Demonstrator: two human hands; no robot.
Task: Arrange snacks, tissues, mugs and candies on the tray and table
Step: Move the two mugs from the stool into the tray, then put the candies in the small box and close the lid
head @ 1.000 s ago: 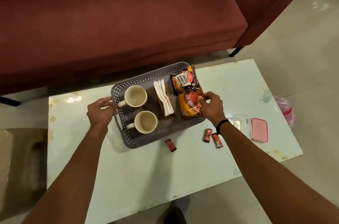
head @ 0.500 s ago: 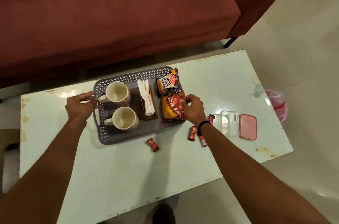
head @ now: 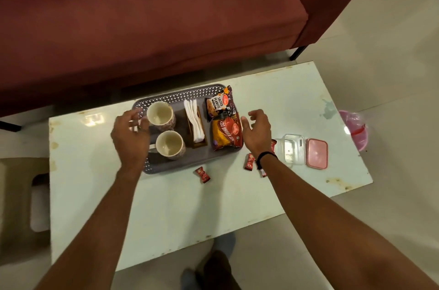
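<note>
Your left hand [head: 130, 135] hovers over the left end of the grey perforated tray [head: 180, 94], fingers loosely spread and curved, gripping nothing; it hides the tray's left rim and the handle side of the mugs. Your right hand [head: 257, 131] hangs just beside the tray's right edge, fingers relaxed and apart, also empty, with a black band at its wrist. The tray sits on the pale counter [head: 166, 206] near its far side. In it, two cream mugs stand upright, the far mug [head: 159, 114] and the near mug [head: 169, 144] close together at the left. The white tissues [head: 194, 121] stand in a brown holder in the middle. At the right lie the salted peanuts packet [head: 217, 105] and, nearer you, the orange snack packet [head: 225, 134], the two overlapping. Red wrapped candies lie on the counter outside the tray: one candy [head: 203, 174] off its near edge, another candy [head: 249, 161] beside your right wrist. A clear container [head: 291, 148] and its pink lid [head: 317, 153] rest side by side further right. A maroon sofa [head: 142, 16] stands beyond the counter.
</note>
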